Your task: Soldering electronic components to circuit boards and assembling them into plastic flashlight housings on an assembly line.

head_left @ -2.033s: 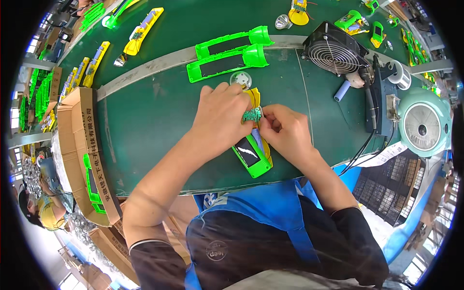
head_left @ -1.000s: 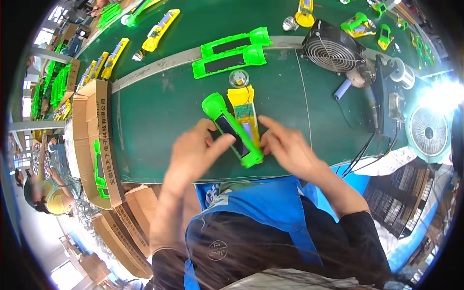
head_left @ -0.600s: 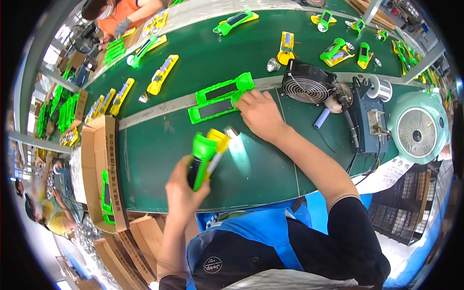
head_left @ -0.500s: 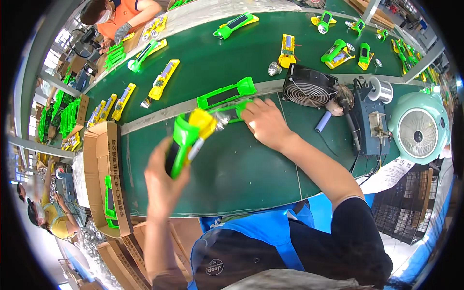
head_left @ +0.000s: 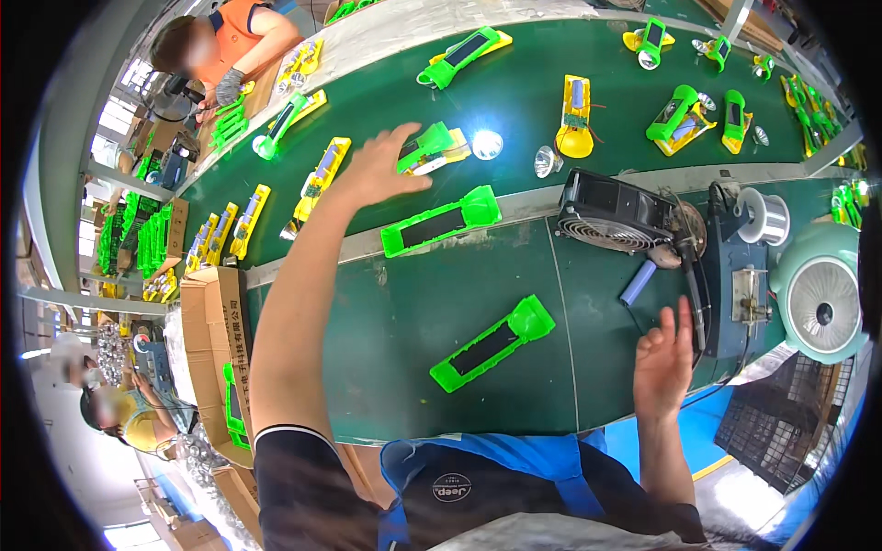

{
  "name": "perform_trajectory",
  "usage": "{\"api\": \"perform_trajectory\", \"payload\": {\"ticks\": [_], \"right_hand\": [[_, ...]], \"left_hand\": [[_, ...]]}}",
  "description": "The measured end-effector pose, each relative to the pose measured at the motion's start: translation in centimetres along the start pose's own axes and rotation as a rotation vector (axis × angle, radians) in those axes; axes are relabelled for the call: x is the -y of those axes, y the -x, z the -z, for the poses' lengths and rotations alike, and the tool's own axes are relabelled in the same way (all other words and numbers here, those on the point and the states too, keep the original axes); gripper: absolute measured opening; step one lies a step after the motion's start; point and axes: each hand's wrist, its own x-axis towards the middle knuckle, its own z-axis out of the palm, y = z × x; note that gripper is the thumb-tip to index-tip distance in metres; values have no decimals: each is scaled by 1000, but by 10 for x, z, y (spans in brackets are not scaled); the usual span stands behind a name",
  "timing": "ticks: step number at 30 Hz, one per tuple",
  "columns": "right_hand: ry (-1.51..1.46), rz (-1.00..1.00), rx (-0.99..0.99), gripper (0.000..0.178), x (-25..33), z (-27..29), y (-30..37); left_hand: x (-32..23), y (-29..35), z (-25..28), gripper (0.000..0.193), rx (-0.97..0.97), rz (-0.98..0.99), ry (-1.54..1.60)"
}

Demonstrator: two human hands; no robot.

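Note:
My left hand [head_left: 377,174] is stretched out over the far belt with its fingers apart, holding nothing. Just right of its fingertips lies a green-and-yellow flashlight body [head_left: 432,149], beside a brightly lit round reflector [head_left: 487,144]. My right hand [head_left: 665,363] is raised at the right, index finger extended and other fingers partly curled, with nothing visible in it. It is nearest the soldering iron [head_left: 687,266]; I cannot tell whether they touch. One green housing half [head_left: 491,346] lies on the near bench, and another green housing half [head_left: 441,222] by the belt's metal edge.
A black fan [head_left: 614,213], a blue battery cell [head_left: 638,283], a solder spool [head_left: 764,219], a soldering station [head_left: 740,285] and a mint-green fan [head_left: 820,308] stand at right. A cardboard box [head_left: 209,344] borders the left. Several flashlights lie along the belt [head_left: 367,101]. A co-worker [head_left: 243,46] sits across it.
My left hand has carried the flashlight body forward to the belt and let go. My right hand has drawn back rightward, leaving a green housing half on the bench. The reflector now shines.

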Motion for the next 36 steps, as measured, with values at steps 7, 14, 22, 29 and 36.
{"api": "perform_trajectory", "payload": {"ticks": [7,14,22,29,36], "right_hand": [[-222,82,-21,29,-4,1,-47],[328,588,10,42,8,-10,-16],[32,125,365,44,16,-44,-17],[657,83,924,27,-94,-76,-7],[594,191,694,20,-131,-99,-4]], "left_hand": [[-106,-130,-29,43,9,-288,375],[-160,-185,-91,37,103,-304,552],[-101,25,32,40,-372,-166,795],[-95,301,-21,77,-298,406,662],[-142,334,-98,93,-220,309,972]]}}
